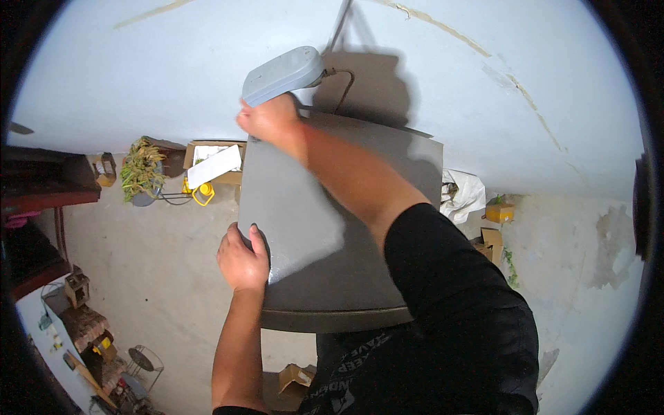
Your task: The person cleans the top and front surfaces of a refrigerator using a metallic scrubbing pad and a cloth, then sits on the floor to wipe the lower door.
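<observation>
A grey flat-topped appliance [304, 214], with a slightly bowed front edge, stands in front of me against the wall. My left hand [242, 261] is at its left edge, thumb and fingers apart and the thumb close to the edge. My right arm reaches across the top. At the far left corner, my right hand [271, 119] has its fingers curled in; what they hold, if anything, is hidden. Right above that hand is a pale grey-blue rounded box [283, 72], with a dark cord [351, 86] at its right end.
At the far left, a cardboard box [228, 174] with white pieces, a yellow item [201, 194] and a dried plant bundle [142, 169] stand along the wall. A white sack [465, 194] and cardboard boxes [492, 242] lie to the right. Dark red shelving [52, 200] stands at left.
</observation>
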`<state>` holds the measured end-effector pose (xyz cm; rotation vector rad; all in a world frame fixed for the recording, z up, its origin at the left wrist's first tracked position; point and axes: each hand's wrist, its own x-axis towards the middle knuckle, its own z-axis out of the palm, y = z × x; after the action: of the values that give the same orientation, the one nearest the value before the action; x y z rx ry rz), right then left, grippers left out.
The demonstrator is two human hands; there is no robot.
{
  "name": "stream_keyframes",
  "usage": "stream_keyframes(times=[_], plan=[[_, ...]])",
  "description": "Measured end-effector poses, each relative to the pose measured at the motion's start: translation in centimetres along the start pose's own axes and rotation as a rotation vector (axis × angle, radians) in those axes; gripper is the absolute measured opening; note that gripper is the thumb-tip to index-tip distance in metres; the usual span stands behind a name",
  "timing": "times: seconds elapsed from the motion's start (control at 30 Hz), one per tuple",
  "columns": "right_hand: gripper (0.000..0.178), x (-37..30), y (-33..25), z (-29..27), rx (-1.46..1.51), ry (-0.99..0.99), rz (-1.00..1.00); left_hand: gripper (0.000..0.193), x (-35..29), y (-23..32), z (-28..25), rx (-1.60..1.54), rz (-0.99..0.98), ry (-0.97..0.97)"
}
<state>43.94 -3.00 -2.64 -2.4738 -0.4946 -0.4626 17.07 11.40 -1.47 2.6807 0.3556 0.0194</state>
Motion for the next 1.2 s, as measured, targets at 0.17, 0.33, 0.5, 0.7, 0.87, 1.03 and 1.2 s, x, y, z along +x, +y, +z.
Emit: stream_keyframes(times=[0.17, 0.33, 0.5, 0.7, 0.87, 1.03, 1.2], plan=[[0.017, 0.1, 1.0, 0.3, 0.026, -0.026, 0.009, 0.048, 0.1, -0.1, -0.2, -0.090, -0.030, -0.019], [0.020, -7.0, 6.5, -8.7, -0.128, -0.227, 0.212, 0.050, 0.2, -0.7, 0.4, -0.082, -0.025, 0.033], [0.023, -14.3, 13.5, -18.6, -0.232, -0.196, 0.315, 0.048, 0.6, 1.1, -1.0, -0.030, -0.042, -0.057], [0.019, -9.1, 9.4, -12.5, -0.264, -0.262, 0.358, 0.047, 0.6, 0.4, -0.5, 0.001, -0.031, -0.057], [0.016, -3.5, 2.6, -1.5, -0.014, 0.044, 0.026, 0.049, 0.2, 0.4, 0.0, 0.025, 0.019, 0.016], [0.015, -0.6, -0.2, 1.8, 0.075, -0.050, 0.211, 0.054, -0.1, -0.9, 1.3, 0.013, 0.035, 0.044], [0.019, -5.5, 5.2, -6.4, -0.050, -0.068, 0.271, 0.055, 0.4, -0.1, 0.0, -0.042, -0.038, -0.029]])
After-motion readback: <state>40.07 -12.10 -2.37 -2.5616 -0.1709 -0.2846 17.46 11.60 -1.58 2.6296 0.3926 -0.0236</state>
